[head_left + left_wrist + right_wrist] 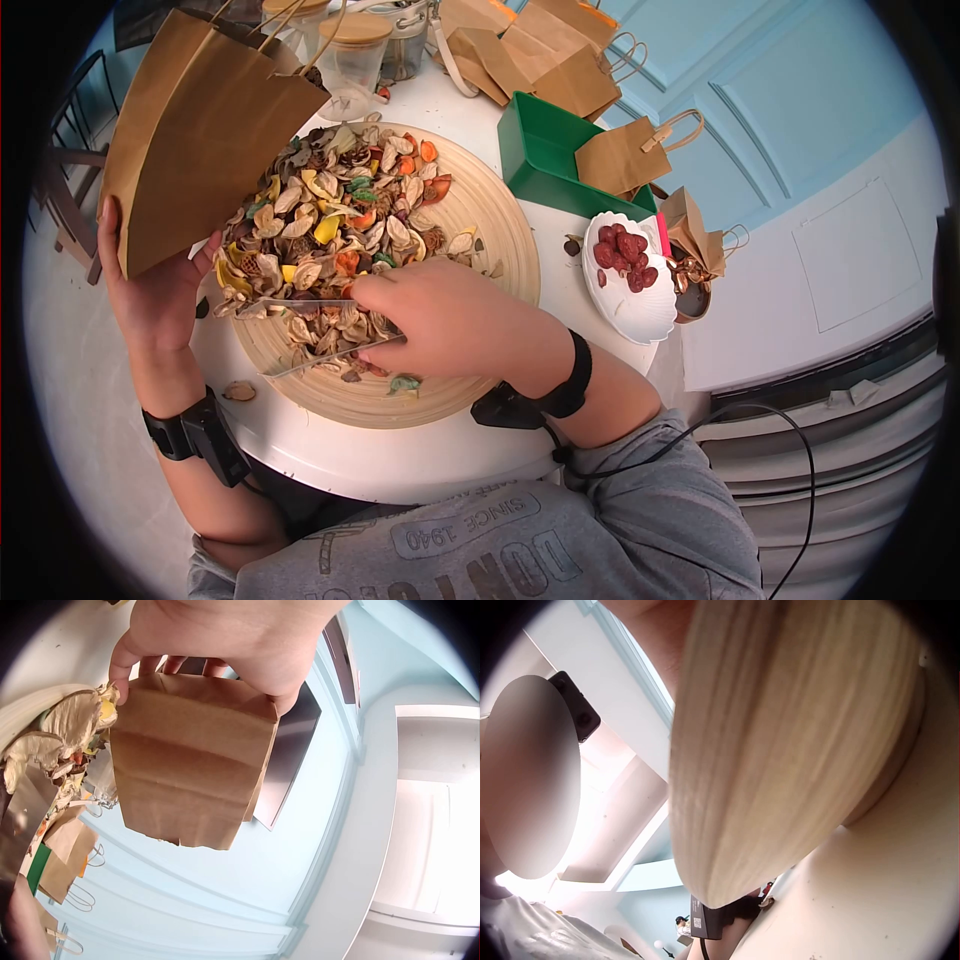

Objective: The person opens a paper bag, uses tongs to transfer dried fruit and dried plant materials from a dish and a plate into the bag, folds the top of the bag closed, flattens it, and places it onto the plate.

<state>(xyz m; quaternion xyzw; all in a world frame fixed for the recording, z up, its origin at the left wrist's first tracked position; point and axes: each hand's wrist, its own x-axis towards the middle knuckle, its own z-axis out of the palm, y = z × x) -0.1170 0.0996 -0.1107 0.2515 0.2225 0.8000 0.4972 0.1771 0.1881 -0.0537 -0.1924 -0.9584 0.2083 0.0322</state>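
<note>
My left hand (160, 295) grips a brown paper bag (205, 130) low down, thumb and fingers on either side of its base. The bag leans toward the plate; in the left wrist view its creased paper bottom (195, 757) faces the camera. My right hand (450, 320) pinches a clear plastic scoop (285, 368) at its right end, low over a heap of potpourri (330, 220). Dried petals and pods show through and around the scoop. The heap lies on a round wooden plate (505, 215). In the right wrist view the plate's underside (780, 750) hides most of the right hand.
A green box (545, 155) with a small paper bag (622, 157) stands at the back right. Nearer is a white shell-shaped dish (640, 315) of dark red dried fruit (625, 250). Lidded jars (355, 55) and more paper bags (545, 45) line the back of the white table (300, 455).
</note>
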